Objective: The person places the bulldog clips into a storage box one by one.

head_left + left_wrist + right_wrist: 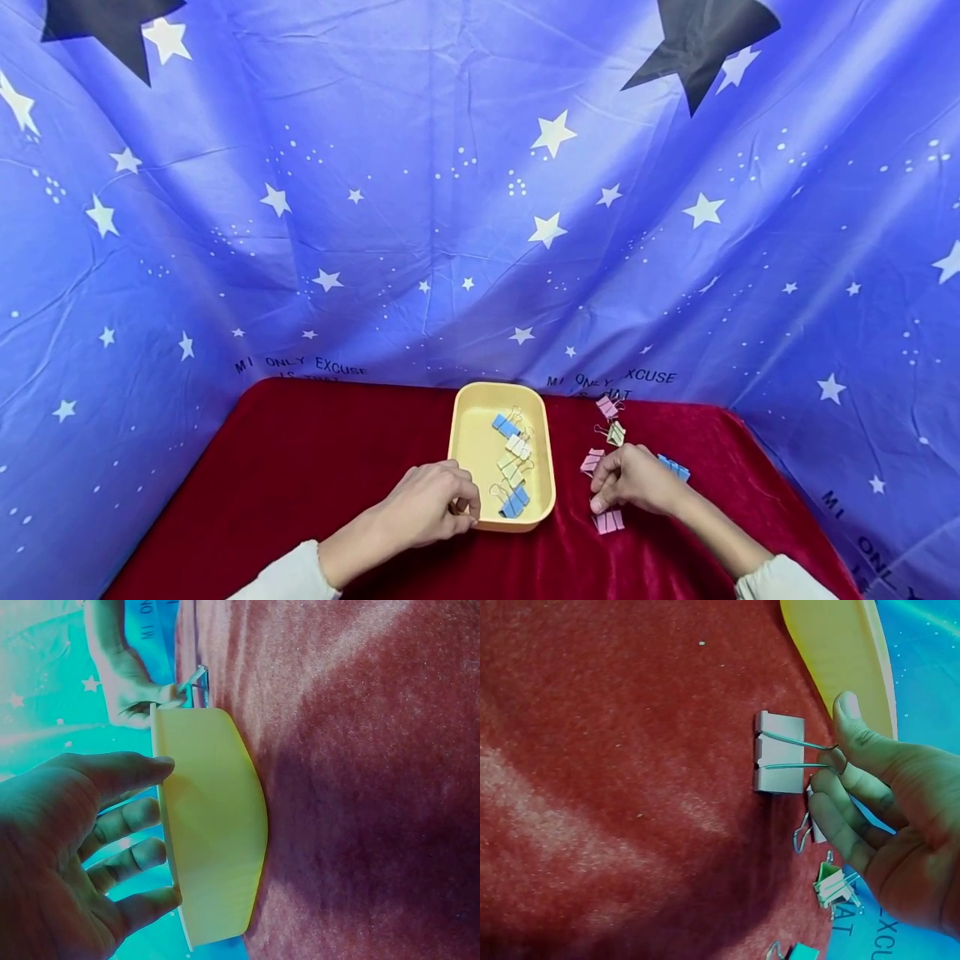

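A yellow tray (pixel 471 400) stands on the red cloth. My left hand (pixel 435 504) grips its near left rim; in the left wrist view the thumb (pixel 135 771) lies against the outer wall and the other fingers curl at the rim. Inside the tray lie several binder clips, blue (pixel 514 502) and pale yellow (pixel 513 472). To the tray's right, my right hand (pixel 637 483) pinches the wire handles of a pink binder clip (pixel 610 522). That clip (pixel 782 754) looks greyish in the right wrist view, handles toward the fingertips.
Beyond the right hand are two pink binder clips (pixel 592 461) (pixel 606 407) and a pale yellow clip (pixel 616 432). A blue clip (pixel 673 467) lies right of the hand. Red velvet cloth (pixel 337 433) covers the table; a blue star-printed curtain (pixel 420 208) surrounds its back and sides.
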`<state>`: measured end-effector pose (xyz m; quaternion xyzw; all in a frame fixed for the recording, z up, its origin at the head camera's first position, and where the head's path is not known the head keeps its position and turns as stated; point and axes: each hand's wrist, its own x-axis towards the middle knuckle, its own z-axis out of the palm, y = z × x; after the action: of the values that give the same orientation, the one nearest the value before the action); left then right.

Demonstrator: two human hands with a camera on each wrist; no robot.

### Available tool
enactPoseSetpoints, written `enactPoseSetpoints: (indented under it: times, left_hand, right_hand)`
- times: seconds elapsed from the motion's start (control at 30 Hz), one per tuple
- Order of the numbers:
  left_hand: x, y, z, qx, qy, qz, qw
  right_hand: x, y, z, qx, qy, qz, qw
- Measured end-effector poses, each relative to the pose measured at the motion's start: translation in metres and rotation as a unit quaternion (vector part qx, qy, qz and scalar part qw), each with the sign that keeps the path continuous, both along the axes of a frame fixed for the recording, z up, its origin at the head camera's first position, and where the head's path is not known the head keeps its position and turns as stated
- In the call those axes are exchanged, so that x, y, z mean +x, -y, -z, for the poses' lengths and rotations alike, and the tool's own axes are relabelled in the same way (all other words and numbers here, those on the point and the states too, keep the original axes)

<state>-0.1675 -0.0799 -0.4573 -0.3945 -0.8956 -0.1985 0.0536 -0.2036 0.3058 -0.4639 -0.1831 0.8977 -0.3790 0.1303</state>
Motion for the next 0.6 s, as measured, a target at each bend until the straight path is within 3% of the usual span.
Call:
enactPoseSetpoints:
  times: [0.6]
  left_hand:
    - [0.0001, 0.0002, 0.0011, 0.001, -0.003, 0.000, 1.0000]
  right_hand:
    - [0.0016, 0.0046, 0.0079, -0.017, 0.011, -0.009, 0.9998]
